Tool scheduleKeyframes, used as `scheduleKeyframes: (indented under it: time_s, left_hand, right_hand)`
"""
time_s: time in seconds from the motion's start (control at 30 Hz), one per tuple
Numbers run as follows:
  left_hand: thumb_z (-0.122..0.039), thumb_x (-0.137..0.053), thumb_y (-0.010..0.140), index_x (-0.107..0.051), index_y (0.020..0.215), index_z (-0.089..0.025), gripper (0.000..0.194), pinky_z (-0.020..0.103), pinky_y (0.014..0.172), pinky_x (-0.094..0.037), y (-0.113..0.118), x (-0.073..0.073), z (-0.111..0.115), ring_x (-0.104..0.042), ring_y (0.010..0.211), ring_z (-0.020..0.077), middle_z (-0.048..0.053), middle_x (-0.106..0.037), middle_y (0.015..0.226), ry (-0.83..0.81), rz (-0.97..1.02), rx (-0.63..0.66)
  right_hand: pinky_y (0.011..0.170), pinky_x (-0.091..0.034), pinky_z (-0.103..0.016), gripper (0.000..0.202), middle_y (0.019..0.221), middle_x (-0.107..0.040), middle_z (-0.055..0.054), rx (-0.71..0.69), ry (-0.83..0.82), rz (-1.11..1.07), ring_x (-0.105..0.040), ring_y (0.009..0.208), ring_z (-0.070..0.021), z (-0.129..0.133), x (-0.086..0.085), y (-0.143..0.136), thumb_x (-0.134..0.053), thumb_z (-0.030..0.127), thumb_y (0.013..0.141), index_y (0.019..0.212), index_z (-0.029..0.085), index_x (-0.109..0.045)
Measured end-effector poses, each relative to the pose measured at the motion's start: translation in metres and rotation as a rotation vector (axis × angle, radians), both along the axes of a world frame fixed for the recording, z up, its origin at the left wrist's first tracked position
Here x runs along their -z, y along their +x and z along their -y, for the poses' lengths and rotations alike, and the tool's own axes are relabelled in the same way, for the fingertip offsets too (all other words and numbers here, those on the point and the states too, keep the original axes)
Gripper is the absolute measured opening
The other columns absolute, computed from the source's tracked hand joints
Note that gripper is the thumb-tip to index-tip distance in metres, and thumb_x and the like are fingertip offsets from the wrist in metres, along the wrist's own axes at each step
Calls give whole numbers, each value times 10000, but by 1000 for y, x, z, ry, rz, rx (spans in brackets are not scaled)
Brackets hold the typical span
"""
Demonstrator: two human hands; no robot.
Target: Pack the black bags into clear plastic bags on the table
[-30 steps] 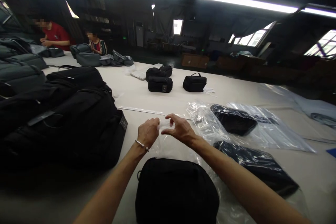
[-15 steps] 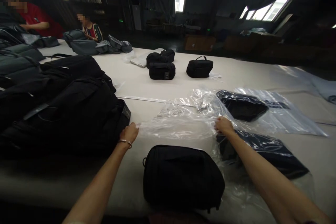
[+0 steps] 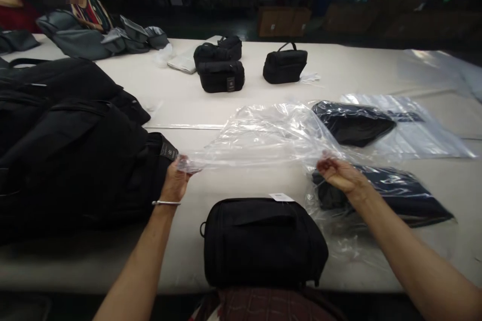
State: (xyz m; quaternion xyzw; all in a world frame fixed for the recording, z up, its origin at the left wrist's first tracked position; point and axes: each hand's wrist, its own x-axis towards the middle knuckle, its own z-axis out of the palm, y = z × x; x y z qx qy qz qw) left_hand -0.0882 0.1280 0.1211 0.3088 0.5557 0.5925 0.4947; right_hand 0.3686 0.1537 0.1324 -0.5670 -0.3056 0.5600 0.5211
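Observation:
A clear plastic bag (image 3: 263,130) is stretched between my two hands, its near edge pulled wide above the table. My left hand (image 3: 177,175) grips the left end of that edge, with film over its fingers. It is close to a tag on a black backpack. The right end is held in my right hand (image 3: 337,173), fingers curled in the film, beside a plastic-wrapped black bag (image 3: 391,193). Directly before me, between my forearms, sits a black pouch-like bag (image 3: 265,243). A small white tag (image 3: 281,197) shows at its far edge.
Black backpacks (image 3: 75,160) are piled at left. Another wrapped black bag (image 3: 352,123) lies at right, by flat plastic bags (image 3: 417,133). Small black bags (image 3: 222,76) and a handled one (image 3: 285,66) stand farther back. A person (image 3: 90,10) sits across the table, behind grey bags (image 3: 83,42).
My hands have turned, showing more of the fingers, and spread slightly apart with the plastic bag between them. Its film lies more spread out. The camera view has tilted downward.

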Motion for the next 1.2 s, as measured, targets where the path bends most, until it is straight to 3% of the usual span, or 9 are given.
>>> scheduleKeyframes:
  time_s: [0.13,0.3,0.43,0.57,0.73,0.9,0.97,1.1,1.2]
  left_hand:
    - [-736,-722,591,-624,783,-172,603,329,634,-575,2,40,28,-629,571,178,4,-646,591,-142,-196,122]
    - [-825,-467,735,-697,655,-159,709,364,759,-538,-8,26,42,-655,676,231,90,-713,662,-182,-414,317]
    - [-875,-396,714,-756,773,-179,786,410,862,-523,-23,17,65,-686,873,309,113,-760,868,-147,-570,433]
    - [-843,-256,797,-761,917,-184,840,433,940,-512,-30,32,107,-663,1042,341,131,-741,1074,-95,-633,496]
    - [-751,-308,861,-702,1164,-166,767,465,1077,-429,-14,59,144,-600,1190,333,137,-680,1240,-116,-563,453]
    - [-696,-421,853,-689,1196,-203,657,503,1145,-338,-1,58,129,-538,1274,327,109,-659,1284,-169,-444,471]
    - [-663,-479,843,-691,1190,-212,608,518,1167,-288,3,49,112,-511,1302,327,98,-652,1298,-197,-403,508]
    - [-626,-594,806,-664,1227,-209,596,521,1182,-253,19,29,88,-484,1327,328,101,-625,1336,-238,-337,633]
    - [-671,-555,813,-651,1238,-225,623,507,1181,-262,27,21,89,-460,1348,320,92,-609,1357,-268,-302,553]
  right_hand:
    - [472,-442,-204,449,559,-482,71,-82,-23,231,-450,492,-76,32,41,-18,-891,433,539,606,200,-513]
    - [412,-346,-244,443,464,-426,52,-176,-29,746,-375,426,-106,39,21,-14,-606,616,792,673,190,-629]
    - [526,-514,-317,495,606,-652,-39,-280,104,791,-603,539,-194,68,3,5,-426,595,902,872,196,-718]
    - [908,-565,-412,479,1036,-753,-65,-431,248,961,-701,987,-281,114,20,17,-410,587,922,955,256,-755]
    - [938,-570,-378,352,1024,-760,-31,-516,241,1012,-719,952,-262,139,57,9,-640,548,802,1000,280,-753]
    - [745,-614,-380,403,1008,-746,-84,-205,-112,659,-720,869,-287,115,41,-18,-750,565,693,889,215,-716]
    - [772,-600,-369,413,1056,-727,-92,-45,-99,391,-700,947,-292,101,26,-32,-822,529,621,797,197,-651]
    - [931,-527,-372,383,979,-728,-66,-133,-64,275,-666,1016,-257,86,5,-57,-857,422,629,723,194,-564]
    - [848,-563,-399,400,1090,-692,-98,-208,-75,344,-661,1009,-270,85,8,-61,-766,501,715,905,188,-605]
